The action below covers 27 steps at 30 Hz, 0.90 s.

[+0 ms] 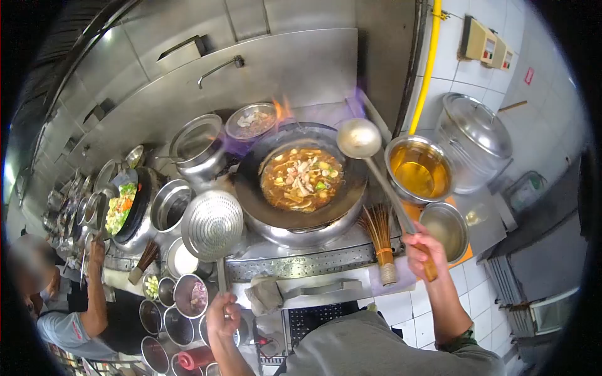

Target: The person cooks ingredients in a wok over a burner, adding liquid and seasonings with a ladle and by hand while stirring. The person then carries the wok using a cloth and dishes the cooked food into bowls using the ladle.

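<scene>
My left hand is closed around the handle of a perforated skimmer, whose round bowl is held left of the wok. My right hand grips the wooden end of a long ladle, its bowl raised over the wok's right rim. Between them a dark wok sits on the burner, holding brown sauce with pale meat slices and vegetables. Flames rise behind it. A metal bowl of meat pieces stands at the wok's back left.
At right are a pot of golden oil, a water pot and a large lidded pot. A bamboo brush and folded cloth lie in front. Ingredient containers crowd the left; a co-worker cooks beyond.
</scene>
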### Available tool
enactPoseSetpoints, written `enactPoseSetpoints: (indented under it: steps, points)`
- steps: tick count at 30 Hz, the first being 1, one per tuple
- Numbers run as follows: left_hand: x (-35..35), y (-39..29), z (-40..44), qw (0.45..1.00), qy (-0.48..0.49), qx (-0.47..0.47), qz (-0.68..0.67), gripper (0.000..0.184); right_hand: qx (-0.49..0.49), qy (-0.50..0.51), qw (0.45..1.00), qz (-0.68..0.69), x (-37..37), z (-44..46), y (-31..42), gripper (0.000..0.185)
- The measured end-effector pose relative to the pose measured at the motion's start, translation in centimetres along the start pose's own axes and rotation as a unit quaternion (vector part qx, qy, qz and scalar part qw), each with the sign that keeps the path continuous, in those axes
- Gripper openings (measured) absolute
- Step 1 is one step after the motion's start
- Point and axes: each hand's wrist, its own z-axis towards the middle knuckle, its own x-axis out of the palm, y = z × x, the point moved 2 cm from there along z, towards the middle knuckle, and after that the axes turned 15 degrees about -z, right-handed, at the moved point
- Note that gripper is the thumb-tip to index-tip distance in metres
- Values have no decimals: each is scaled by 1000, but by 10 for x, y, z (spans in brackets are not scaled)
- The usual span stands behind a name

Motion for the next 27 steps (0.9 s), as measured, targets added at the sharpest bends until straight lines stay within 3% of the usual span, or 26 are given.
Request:
enactPoseSetpoints:
  steps: [1, 3, 4, 5, 6, 8, 9, 11, 12, 13, 15, 16, 17, 18, 19, 20, 21, 23, 27]
  points:
    - [-7, 3, 4, 1000, -2, -23, -18, 9, -28, -9, 998, 52, -1, -13, 7, 46]
    - [-28, 7, 14, 993, 31, -107, -44, 8, -55, -46, 997, -18, 8, -41, 30, 51]
    - [-37, 7, 22, 988, 31, -136, -69, 8, -52, -151, 959, -233, 14, -54, 41, 56]
    - [-42, 7, 30, 982, 32, -164, -92, 8, -38, -251, 866, -431, 17, -63, 49, 60]
    - [-47, 6, 38, 986, 22, -153, -60, 7, -44, -284, 813, -507, 18, -69, 55, 61]
    - [-62, 0, 53, 990, -17, -138, -1, 6, -23, -318, 773, -548, 15, -77, 64, 61]
    - [-76, -3, 65, 991, -84, -82, 60, 9, -2, -331, 736, -590, 12, -79, 67, 62]
    - [-69, -5, 65, 979, -96, -1, 182, 11, -3, -348, 732, -586, -2, -80, 64, 62]
    - [-75, -9, 70, 935, -21, 70, 348, 13, -3, -337, 742, -579, -9, -78, 61, 62]
    - [-44, -4, 56, 947, -116, 69, 291, 11, -4, -325, 752, -574, -13, -78, 59, 62]
    - [-67, -17, 74, 894, -36, 116, 431, 12, -7, -335, 753, -566, -12, -80, 61, 62]
    - [-61, -23, 74, 807, -32, 143, 572, 28, -6, -328, 790, -518, -11, -81, 62, 63]
    - [-58, -18, 74, 808, -25, 142, 571, 28, -6, -318, 824, -468, -11, -82, 62, 63]
    - [-53, -12, 69, 742, -33, 282, 607, 39, -18, -306, 859, -411, -4, -84, 66, 63]
    - [-36, -4, 53, 657, -44, 415, 627, 51, -21, -307, 857, -413, 1, -89, 69, 63]
    - [-21, -7, 40, 645, -63, 353, 676, 64, -24, -294, 892, -342, 5, -94, 71, 62]
    - [-4, 3, 34, 645, -71, 353, 674, 64, -23, -275, 923, -267, 10, -96, 71, 61]
    - [25, 16, 12, 633, 3, 429, 645, 59, -13, -245, 939, -242, 18, -95, 67, 60]
    - [76, 55, -15, 654, 95, 470, 585, 61, 1, -65, 989, -131, 19, -58, 45, 59]
